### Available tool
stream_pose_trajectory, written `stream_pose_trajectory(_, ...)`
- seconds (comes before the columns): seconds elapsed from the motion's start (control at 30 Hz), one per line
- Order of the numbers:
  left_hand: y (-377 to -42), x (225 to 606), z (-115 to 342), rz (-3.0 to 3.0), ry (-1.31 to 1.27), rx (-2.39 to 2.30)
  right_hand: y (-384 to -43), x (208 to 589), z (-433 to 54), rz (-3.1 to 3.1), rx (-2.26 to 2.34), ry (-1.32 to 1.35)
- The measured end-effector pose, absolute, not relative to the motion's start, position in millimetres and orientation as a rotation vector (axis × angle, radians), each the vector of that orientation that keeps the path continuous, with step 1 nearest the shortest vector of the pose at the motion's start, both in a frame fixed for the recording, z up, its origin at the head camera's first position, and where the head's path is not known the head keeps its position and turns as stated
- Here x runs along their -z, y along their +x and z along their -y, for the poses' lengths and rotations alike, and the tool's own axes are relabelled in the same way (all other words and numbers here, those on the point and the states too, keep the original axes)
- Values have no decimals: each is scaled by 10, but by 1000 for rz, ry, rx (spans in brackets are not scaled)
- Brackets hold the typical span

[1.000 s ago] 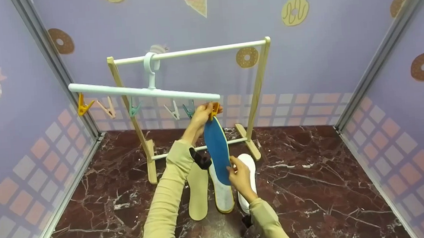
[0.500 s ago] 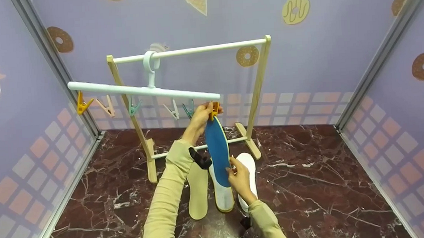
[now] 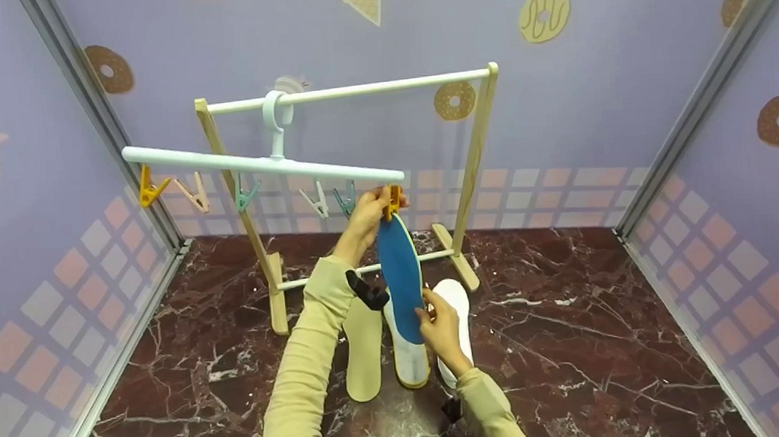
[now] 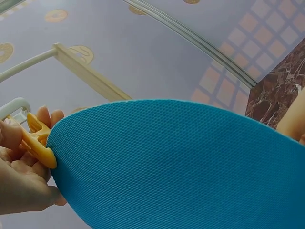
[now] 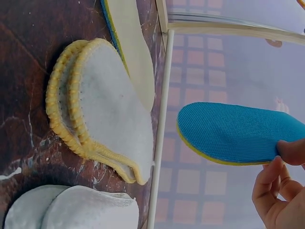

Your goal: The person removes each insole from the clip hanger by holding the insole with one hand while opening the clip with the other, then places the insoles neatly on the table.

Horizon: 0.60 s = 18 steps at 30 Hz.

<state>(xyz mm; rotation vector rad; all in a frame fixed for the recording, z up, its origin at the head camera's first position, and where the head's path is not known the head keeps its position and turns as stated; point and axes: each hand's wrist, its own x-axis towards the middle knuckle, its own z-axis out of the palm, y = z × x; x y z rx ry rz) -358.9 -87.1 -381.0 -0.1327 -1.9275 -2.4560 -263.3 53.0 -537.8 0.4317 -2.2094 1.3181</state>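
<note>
My left hand [image 3: 362, 224] pinches an orange-yellow clothes clip [image 3: 394, 202] under the right end of the white hanger bar [image 3: 331, 171]. A blue insole [image 3: 399, 273] with a pale yellow rim hangs lengthwise from there. In the left wrist view the clip [image 4: 40, 148] has its mouth at the end of the insole [image 4: 167, 162]. Lower down, my right hand [image 3: 442, 321] holds the insole's right edge between thumb and fingers. The right wrist view shows the insole's rounded free end [image 5: 209, 129] beyond those fingers.
Other clips, including a pink one [image 3: 194, 193], dangle along the bar. The hanger hooks on a wooden-sided rack [image 3: 380, 87]. Beige [image 3: 364, 361], yellow-edged grey [image 3: 411, 368] and white [image 3: 456, 303] insoles lie on the dark marbled floor [image 3: 576, 342]. Patterned walls enclose three sides.
The blue insole has shifted very slightly to the right at its left edge. Both hands keep the same holds, and the head view has tilted a little.
</note>
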Motion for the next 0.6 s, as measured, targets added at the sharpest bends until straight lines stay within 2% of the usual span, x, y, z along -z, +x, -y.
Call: stream_pose_trajectory(0.6,-3591,3791,860,1897,-98,2479,-2629,5401,-559,2210,-1303,429)
